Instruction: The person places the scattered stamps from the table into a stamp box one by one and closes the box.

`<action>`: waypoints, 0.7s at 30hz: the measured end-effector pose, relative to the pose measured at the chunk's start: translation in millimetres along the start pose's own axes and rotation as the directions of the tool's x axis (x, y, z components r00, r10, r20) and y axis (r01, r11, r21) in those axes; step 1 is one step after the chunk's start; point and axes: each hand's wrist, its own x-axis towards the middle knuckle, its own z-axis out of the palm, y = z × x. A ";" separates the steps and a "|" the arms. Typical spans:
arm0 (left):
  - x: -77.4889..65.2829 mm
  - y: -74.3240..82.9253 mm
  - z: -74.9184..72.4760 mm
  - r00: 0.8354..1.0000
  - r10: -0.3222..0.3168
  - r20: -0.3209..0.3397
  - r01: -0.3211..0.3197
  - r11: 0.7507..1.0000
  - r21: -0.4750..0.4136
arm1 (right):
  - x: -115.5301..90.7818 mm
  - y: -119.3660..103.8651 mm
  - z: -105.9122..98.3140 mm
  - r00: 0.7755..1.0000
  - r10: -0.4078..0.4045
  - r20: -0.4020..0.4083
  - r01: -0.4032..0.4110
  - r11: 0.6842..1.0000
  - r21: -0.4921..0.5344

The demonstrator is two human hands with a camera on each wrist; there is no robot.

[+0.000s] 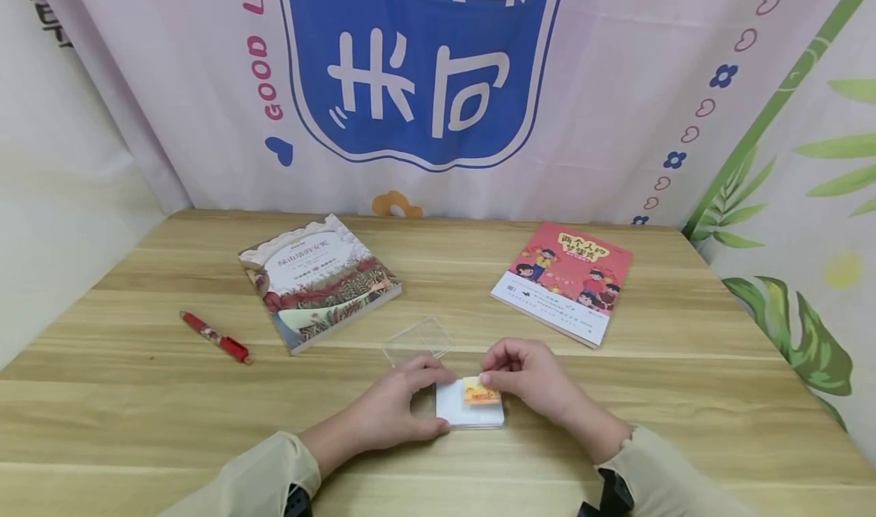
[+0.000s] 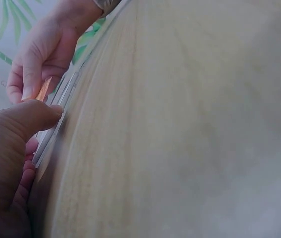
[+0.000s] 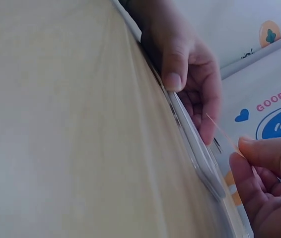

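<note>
A flat white stack (image 1: 452,410) in a shallow clear plastic tray lies on the table in the middle front. My left hand (image 1: 393,407) holds it from the left, thumb at the near edge and fingers at the far edge. Between thumb and fingertip, my right hand (image 1: 530,376) pinches a small yellow-orange printed slip (image 1: 482,392) over the right part of the stack. From the right wrist view the slip (image 3: 224,134) appears thin and edge-on, tilted above the white surface. Just behind the left fingers lies a clear plastic lid (image 1: 419,340).
On the wooden table (image 1: 274,456), a picture-covered book (image 1: 318,281) lies at the back left and a red and white book (image 1: 563,283) at the back right. A red pen (image 1: 215,337) rests at the left. Printed curtains (image 1: 602,99) hang behind the table.
</note>
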 end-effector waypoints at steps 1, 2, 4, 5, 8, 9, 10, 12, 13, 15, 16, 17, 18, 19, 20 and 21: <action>0.0 -0.1 0.0 1.000 0.000 -0.001 0.000 1.000 0.000 | 0.3 -0.1 1.6 1.000 -0.003 0.000 0.003 1.000 -0.005; -0.1 -0.2 -0.1 1.000 0.001 -0.002 -0.001 1.000 -0.002 | 0.5 -0.2 3.2 1.000 -0.007 -0.002 0.007 1.000 -0.010; -0.3 -0.4 -0.2 1.000 -0.001 0.000 0.001 1.000 -0.007 | 0.9 -0.2 6.3 1.000 -0.010 -0.005 0.010 1.000 -0.019; -0.4 -0.4 -0.3 1.000 -0.002 0.001 0.002 1.000 -0.008 | 0.9 -0.1 7.8 1.000 -0.010 -0.007 0.010 1.000 -0.023; -0.6 -0.3 -0.4 1.000 -0.005 0.004 0.005 1.000 -0.012 | 0.7 -0.4 11.4 1.000 -0.008 -0.018 0.007 0.999 -0.037; -0.7 -0.4 -0.3 1.000 -0.004 0.003 0.004 1.000 -0.013 | 0.6 -0.6 12.4 1.000 -0.006 -0.022 0.005 0.999 -0.044; -0.7 -0.6 -0.1 1.000 -0.002 0.002 0.003 1.000 -0.013 | 0.4 -1.0 13.5 1.000 -0.006 -0.025 0.005 0.999 -0.052; -0.9 -0.9 0.3 1.000 0.005 -0.002 -0.005 1.000 -0.016 | 0.3 -1.6 15.8 0.999 -0.005 -0.032 0.002 0.998 -0.067; -1.0 -1.1 0.5 1.000 0.009 -0.004 -0.010 1.000 -0.018 | 0.2 -2.1 17.0 0.999 -0.004 -0.036 0.001 0.997 -0.075; -1.3 -1.2 0.7 1.000 0.018 -0.006 -0.018 1.000 -0.019 | 0.0 -2.8 19.8 0.999 -0.002 -0.044 -0.002 0.996 -0.093; -1.4 -1.1 0.7 1.000 0.019 -0.006 -0.019 1.000 -0.020 | 0.0 -3.1 21.1 0.999 0.001 -0.049 -0.006 0.995 -0.099; -1.5 -1.0 0.8 1.000 0.022 -0.006 -0.022 1.000 -0.020 | 0.0 -3.2 22.4 0.999 0.003 -0.054 -0.008 0.995 -0.104; -1.5 -1.0 0.6 1.000 0.021 -0.006 -0.022 1.000 -0.019 | 0.0 -3.3 23.6 0.998 0.004 -0.061 -0.011 0.994 -0.110; -1.5 -0.9 0.4 1.000 0.019 -0.005 -0.019 1.000 -0.019 | 0.0 -3.4 24.7 0.998 0.005 -0.068 -0.013 0.993 -0.118; -1.5 -0.8 0.3 1.000 0.017 -0.004 -0.017 1.000 -0.020 | 0.0 -3.3 25.7 0.997 0.005 -0.074 -0.015 0.992 -0.125; -1.5 -0.9 0.2 1.000 0.017 -0.005 -0.018 1.000 -0.020 | 0.1 -3.3 26.7 0.997 0.003 -0.082 -0.014 0.991 -0.133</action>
